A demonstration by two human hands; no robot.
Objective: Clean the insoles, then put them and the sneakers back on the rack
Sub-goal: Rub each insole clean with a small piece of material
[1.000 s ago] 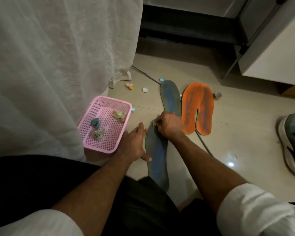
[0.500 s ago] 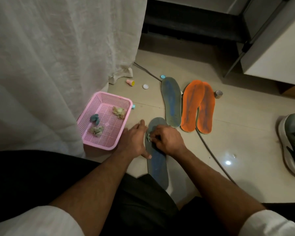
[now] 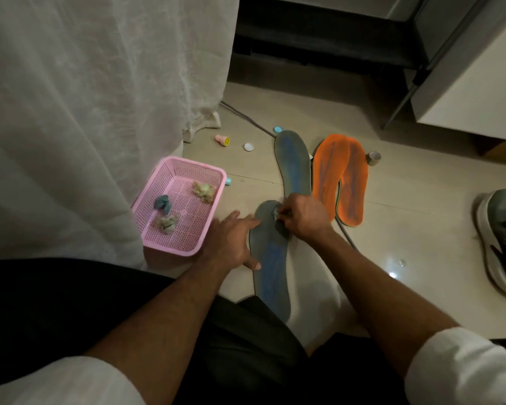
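Insole (image 3: 270, 264) lies under right hand's (image 3: 303, 219) wad-pinching fingers (image 3: 284, 212).

Both forearms are bare from the elbow down, running from the lower corners of the frame toward its centre. White sleeves (image 3: 462, 372), pushed or cut short, bunch at the lower left and lower right. Dark, possibly black, trousers (image 3: 70, 305) fill the lower left and bottom centre.
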